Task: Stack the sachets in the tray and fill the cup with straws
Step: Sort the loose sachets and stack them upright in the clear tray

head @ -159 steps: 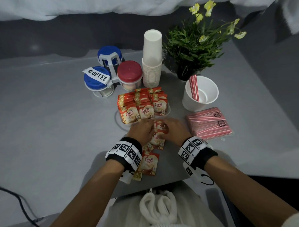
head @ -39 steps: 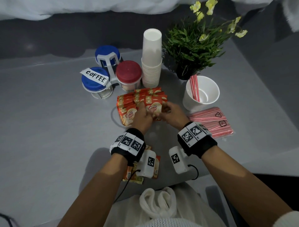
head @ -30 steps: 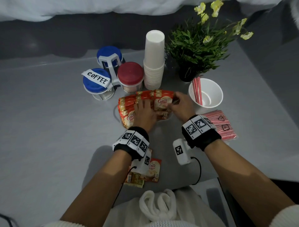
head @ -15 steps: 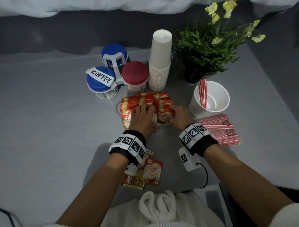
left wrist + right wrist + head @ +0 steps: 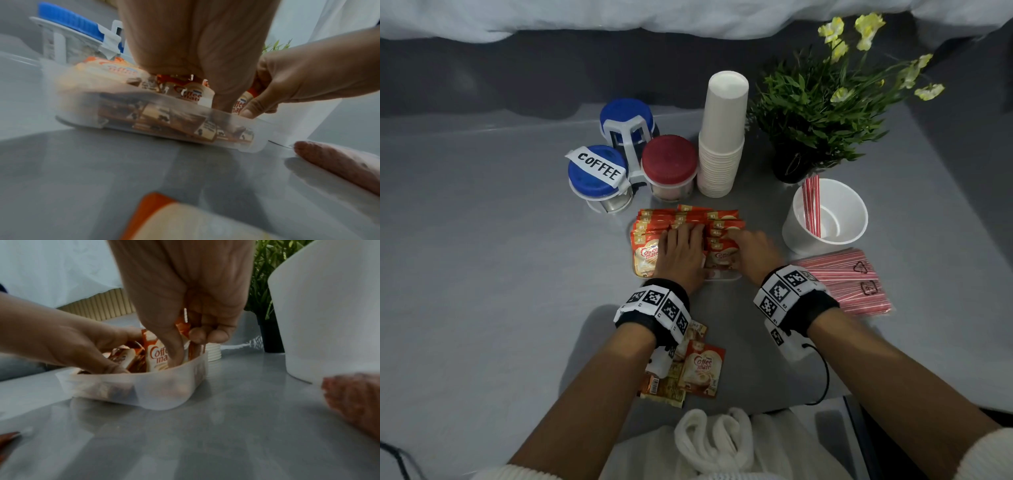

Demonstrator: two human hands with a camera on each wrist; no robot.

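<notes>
A clear plastic tray (image 5: pixel 722 276) holds several rows of upright orange Coffee-mate sachets (image 5: pixel 645 253). My left hand (image 5: pixel 681 240) lies on the middle rows with its fingers straight, pressing them back. At the tray's right end, my right hand (image 5: pixel 746 246) pinches a sachet (image 5: pixel 156 356) between thumb and curled fingers, down inside the tray (image 5: pixel 154 391). Several loose sachets (image 5: pixel 702 366) lie on the table under my left wrist. The white cup (image 5: pixel 859 222) to the right holds a few red-striped straws (image 5: pixel 812 202). A flat pack of straws (image 5: pixel 839 281) lies beside my right wrist.
Behind the tray stand two blue-lidded jars (image 5: pixel 595 171), one labelled COFFEE, a red-lidded jar (image 5: pixel 669 159), a tall stack of paper cups (image 5: pixel 722 137) and a potted plant (image 5: pixel 822 113). Grey table surface stretches to the left.
Both hands brought a bundle of sachets from the table's front up into the tray's right side. Over the last half second they have barely moved.
</notes>
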